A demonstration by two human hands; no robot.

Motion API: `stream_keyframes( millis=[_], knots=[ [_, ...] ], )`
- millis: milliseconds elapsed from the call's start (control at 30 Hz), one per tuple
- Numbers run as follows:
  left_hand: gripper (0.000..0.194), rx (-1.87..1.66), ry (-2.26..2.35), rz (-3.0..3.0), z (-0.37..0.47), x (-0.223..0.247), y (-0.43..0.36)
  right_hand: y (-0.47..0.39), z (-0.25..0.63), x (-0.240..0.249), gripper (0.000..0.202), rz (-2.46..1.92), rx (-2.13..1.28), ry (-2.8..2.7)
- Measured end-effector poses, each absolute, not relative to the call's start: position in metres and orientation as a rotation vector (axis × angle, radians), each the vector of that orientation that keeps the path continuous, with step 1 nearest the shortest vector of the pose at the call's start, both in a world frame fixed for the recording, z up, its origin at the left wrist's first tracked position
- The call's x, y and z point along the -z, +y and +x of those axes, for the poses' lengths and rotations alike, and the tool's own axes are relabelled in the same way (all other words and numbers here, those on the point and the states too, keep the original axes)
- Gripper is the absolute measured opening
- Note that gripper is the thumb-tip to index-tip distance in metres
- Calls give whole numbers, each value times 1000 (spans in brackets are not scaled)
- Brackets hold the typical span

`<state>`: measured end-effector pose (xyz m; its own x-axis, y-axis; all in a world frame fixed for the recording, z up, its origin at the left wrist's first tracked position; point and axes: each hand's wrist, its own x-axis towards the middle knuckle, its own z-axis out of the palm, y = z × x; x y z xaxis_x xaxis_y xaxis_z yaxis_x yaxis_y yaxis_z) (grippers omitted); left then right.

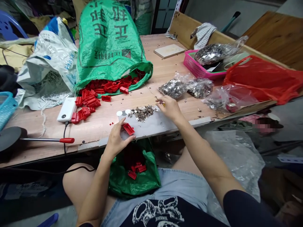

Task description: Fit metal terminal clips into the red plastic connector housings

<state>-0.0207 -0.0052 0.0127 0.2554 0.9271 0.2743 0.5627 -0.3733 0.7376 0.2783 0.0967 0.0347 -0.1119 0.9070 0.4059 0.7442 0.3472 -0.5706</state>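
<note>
Across mid-frame, a pale wood-grain worktable point(96, 126); loose red plastic pieces point(88, 102) at upper left, more in a dark green plastic bag point(142, 186) at lower centre, with finished and unfinished not distinguishable. At centre, left hand point(115, 140) half open about a red rectangular plastic housing point(128, 128), firmness of hold unclear; right hand point(169, 108) with fingers drawn together beside a silvery metal-piece heap point(142, 113), contents impossible to tell.
</note>
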Motion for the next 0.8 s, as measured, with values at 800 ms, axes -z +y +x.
stream_keyframes(
  millis=[800],
  knots=[
    [92, -1110, 1322, 1884, -17, -1, -10, 47, 173, -20, 18, -1007, -970, -1900]
  ],
)
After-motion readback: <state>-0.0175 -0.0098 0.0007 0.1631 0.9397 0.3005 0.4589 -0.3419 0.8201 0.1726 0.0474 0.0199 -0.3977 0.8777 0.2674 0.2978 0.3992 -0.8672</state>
